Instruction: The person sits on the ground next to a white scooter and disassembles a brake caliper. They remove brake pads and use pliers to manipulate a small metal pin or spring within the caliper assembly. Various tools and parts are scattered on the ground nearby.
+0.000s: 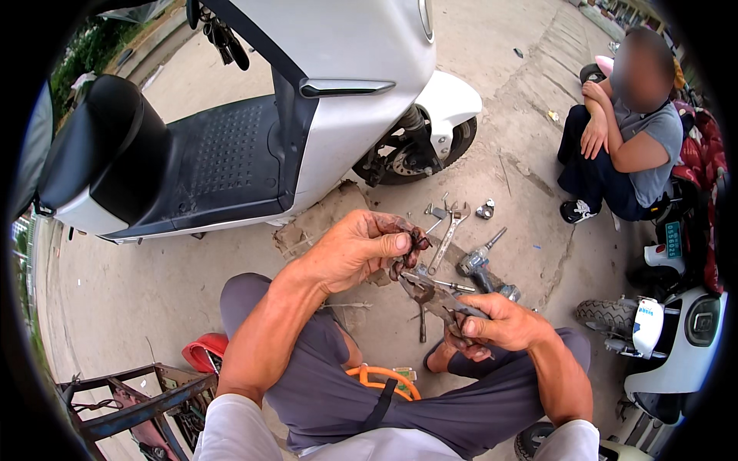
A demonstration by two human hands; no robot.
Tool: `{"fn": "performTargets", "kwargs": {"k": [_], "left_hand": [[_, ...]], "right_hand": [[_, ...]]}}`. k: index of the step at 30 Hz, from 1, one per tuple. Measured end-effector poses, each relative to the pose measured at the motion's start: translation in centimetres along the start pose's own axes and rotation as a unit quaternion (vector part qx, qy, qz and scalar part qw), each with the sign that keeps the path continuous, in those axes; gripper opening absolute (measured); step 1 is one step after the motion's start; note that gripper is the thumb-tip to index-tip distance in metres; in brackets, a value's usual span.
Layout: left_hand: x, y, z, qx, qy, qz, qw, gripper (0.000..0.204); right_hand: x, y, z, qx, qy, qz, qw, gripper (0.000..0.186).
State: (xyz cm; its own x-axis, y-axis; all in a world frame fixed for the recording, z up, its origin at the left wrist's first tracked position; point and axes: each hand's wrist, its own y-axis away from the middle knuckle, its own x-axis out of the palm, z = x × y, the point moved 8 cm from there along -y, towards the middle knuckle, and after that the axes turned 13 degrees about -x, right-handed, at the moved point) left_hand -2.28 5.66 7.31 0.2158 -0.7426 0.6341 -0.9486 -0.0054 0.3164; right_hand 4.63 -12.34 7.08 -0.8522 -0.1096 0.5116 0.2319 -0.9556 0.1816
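Observation:
My left hand (pixel 369 244), greasy at the fingertips, is pinched closed in front of my chest. A small dark piece seems to sit between its fingers, but the grime hides its kind. My right hand (pixel 496 326) is wrapped round the handles of dirty metal pliers (pixel 437 298). The jaws point up and left, reaching close under my left fingertips; whether they touch the dark piece I cannot tell. Beyond my hands, an adjustable wrench (pixel 446 244), a cordless drill (pixel 477 263) and a small round metal part (pixel 485 208) lie on the concrete.
A white scooter (pixel 361 115) stands ahead and left, its front wheel (pixel 460 146) turned towards the tools. To the right a person (pixel 642 157) sits near another white scooter (pixel 684 353). A metal frame (pixel 115 419) and red shell (pixel 201 349) are at lower left; an orange ring (pixel 373 370) lies between my legs.

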Motion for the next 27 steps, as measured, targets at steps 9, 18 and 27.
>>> {"fn": "performTargets", "kwargs": {"k": [9,18,27], "left_hand": [[-0.3,-0.1,0.2,-0.01,0.024,0.001,1.0,0.028],[-2.1,-0.5,-0.9,0.037,0.042,-0.081,0.995,0.03],[-4.8,-0.7,-0.2,0.11,0.11,-0.19,0.969,0.021]], "right_hand": [[-0.1,0.1,0.3,0.011,0.046,-0.009,0.999,0.034],[-1.4,0.5,1.7,-0.069,-0.084,-0.016,0.994,0.041],[-2.7,-0.3,2.9,-0.08,0.059,-0.147,0.984,0.041]]}}
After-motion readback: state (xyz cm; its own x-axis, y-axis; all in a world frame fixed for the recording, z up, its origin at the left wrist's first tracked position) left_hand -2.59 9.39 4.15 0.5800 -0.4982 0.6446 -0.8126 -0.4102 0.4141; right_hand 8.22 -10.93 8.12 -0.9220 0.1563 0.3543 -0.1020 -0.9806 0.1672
